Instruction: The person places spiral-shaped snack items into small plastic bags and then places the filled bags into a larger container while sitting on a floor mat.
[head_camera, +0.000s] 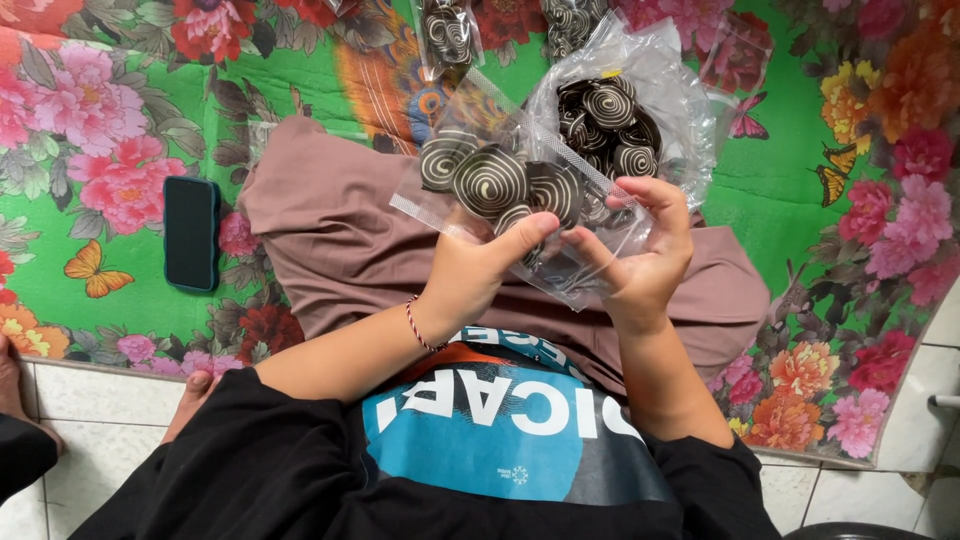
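My left hand (470, 275) grips the lower edge of a small clear plastic bag (490, 180) that holds several round dark snacks with pale spiral lines. My right hand (645, 250) holds the same bag from the right, fingers curled over its side. Just behind it sits a larger clear bag (640, 100) full of the same spiral snacks (610, 125), its mouth open towards me. Both bags hang above my lap, which is covered in brown cloth (330, 230).
A dark phone (190, 233) lies face down on the flowered green mat (290, 70) to my left. Filled small bags (448, 35) of spiral snacks lie at the mat's far edge. White floor tiles (90, 400) border the mat near me.
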